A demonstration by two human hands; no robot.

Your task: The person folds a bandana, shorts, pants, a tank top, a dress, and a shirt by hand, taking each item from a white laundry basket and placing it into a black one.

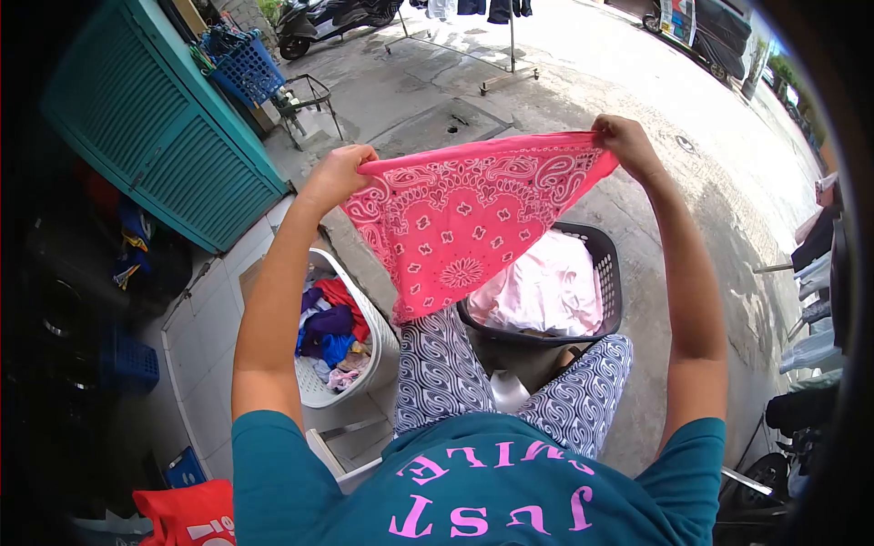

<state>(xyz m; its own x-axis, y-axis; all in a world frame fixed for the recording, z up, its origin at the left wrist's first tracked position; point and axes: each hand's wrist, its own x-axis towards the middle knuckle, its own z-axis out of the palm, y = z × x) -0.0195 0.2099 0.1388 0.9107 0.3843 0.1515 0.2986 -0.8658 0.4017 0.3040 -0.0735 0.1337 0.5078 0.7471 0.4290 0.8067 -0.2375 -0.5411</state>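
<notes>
One head-worn camera looked forward and steeply down, with the shirt (492,491) close beneath it and the left hand (335,177) and right hand (628,146) farther out. Its wide, round-edged view reached from the green shutter (118,100) on the left to the sunlit street (605,59) at the top.

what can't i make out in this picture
All in the head view:
Floor of the white basket: hidden under clothes.
Far left corner of the dark basket: hidden behind the pink bandana.
Top of the scooter: cut off by the upper edge.
</notes>
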